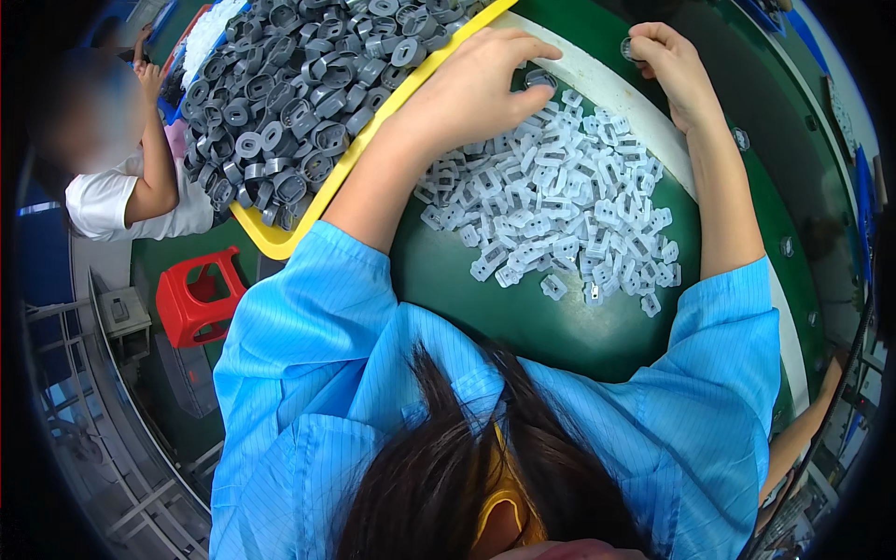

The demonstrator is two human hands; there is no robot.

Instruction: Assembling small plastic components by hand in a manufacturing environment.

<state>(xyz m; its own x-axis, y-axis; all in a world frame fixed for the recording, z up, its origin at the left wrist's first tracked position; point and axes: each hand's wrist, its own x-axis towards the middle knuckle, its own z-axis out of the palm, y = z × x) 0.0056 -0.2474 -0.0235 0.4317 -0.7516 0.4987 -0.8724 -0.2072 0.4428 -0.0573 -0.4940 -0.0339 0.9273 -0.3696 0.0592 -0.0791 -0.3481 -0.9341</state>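
My left hand (490,79) reaches over the far edge of a heap of small translucent white plastic pieces (560,205). Its thumb and forefinger are spread on either side of a grey oval plastic part (539,80); whether they touch it I cannot tell. To the right, beyond the white rail (644,121), my right hand (670,70) pinches a small round grey plastic part (628,49) between thumb and fingers. Beneath my left forearm runs the rim of a yellow tray (373,121) piled with grey ring-shaped plastic parts (317,84).
The white pieces lie on a green table (448,280). A dark green belt (765,103) past the rail carries a few spaced parts, one of them a grey part (740,139). At left are a red stool (198,299) and a person in a white sleeve (103,201).
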